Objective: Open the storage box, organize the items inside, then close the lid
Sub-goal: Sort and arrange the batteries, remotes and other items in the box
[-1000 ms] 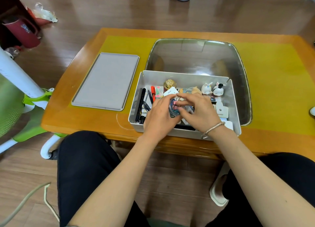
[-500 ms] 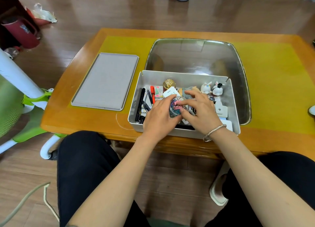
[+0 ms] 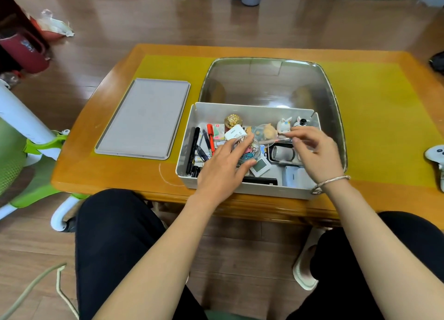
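The left hand [image 3: 223, 168] curls round a small clear tub of clips [image 3: 247, 149]; the right hand [image 3: 314, 151] pinches what looks like its clear lid [image 3: 269, 133]. Both work inside the open storage box [image 3: 189, 137] at the bench's [image 3: 115, 175] near edge, long axis left-right. Its grey lid [image 3: 144, 117] lies beside it, long axis pointing away from the person. Sorting seems midway; closing remains.
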### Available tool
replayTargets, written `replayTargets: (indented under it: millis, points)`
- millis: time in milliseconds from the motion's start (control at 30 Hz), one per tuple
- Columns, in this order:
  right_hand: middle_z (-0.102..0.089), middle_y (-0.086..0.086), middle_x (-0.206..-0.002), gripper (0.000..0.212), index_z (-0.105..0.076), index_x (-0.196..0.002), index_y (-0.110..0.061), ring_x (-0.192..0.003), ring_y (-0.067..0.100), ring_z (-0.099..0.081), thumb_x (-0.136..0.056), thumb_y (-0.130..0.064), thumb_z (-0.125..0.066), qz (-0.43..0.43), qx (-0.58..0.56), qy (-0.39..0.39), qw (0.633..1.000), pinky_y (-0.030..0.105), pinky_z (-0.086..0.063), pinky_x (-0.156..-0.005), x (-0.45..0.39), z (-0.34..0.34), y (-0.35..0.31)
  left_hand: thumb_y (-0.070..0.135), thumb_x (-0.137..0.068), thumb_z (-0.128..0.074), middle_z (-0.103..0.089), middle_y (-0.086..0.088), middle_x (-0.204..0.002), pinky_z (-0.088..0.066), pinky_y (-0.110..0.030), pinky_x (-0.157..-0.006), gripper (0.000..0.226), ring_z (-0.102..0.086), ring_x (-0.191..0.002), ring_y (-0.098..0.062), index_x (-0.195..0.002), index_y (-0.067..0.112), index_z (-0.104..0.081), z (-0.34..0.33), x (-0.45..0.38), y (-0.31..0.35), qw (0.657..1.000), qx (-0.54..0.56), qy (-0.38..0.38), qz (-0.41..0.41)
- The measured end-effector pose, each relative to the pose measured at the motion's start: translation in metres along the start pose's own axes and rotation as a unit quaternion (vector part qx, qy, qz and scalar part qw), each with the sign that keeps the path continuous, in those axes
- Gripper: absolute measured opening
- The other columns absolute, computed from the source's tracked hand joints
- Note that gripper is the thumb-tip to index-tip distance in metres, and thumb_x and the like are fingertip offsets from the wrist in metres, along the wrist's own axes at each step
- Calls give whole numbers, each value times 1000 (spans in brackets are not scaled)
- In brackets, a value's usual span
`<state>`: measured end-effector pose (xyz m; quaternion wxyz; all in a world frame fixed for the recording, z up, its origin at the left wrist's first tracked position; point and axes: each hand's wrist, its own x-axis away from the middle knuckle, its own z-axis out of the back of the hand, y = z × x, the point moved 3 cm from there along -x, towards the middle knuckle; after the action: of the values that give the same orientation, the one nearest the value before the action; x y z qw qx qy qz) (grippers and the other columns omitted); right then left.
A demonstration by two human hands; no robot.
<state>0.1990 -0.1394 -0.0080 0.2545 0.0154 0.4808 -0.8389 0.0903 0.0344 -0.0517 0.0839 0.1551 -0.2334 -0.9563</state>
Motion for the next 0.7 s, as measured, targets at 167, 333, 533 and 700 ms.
replayTargets:
  millis: [167,333,533,700]
  points:
    - [-66,2,-96,21,-69,-94,-20,-81,10,-59,-88,-5,-56,-63,33,42,997,11,-42,-68,-6,20,24,51,-97,-40,-40,0,-147,-49,-40,-93,56,-38,-133,-18,-149,34,-29,-4,-1,-1,1000,-6,-12,16]
    - [-67,0,-88,20,-71,-94,-18,-67,9,-54,-84,-6,-60,-55,155,23,986,23,-43,-71,-12,20,28,48,-96,-46,-47,2,-141,-51,-37,-90,51,-44,-128,-15,-143,31,-33,1,1,2,999,28,21,10]
    - [-65,11,-113,34,-61,-119,-15,-102,28,-60,-86,-10,-59,-57,278,-125,951,34,-46,-91,-25,-1,30,45,-99,-35,-33,-7,-147,-52,-38,-83,55,-34,-134,-21,-151,38,-16,-1,-2,1,998,-9,51,42]
    - [-64,10,-118,32,-61,-119,-17,-107,29,-58,-87,-15,-60,-65,274,-185,942,30,-43,-91,-32,-14,30,41,-100,-38,-28,-7,-150,-50,-40,-87,56,-27,-136,-21,-152,35,-18,4,-2,-3,995,12,68,73]
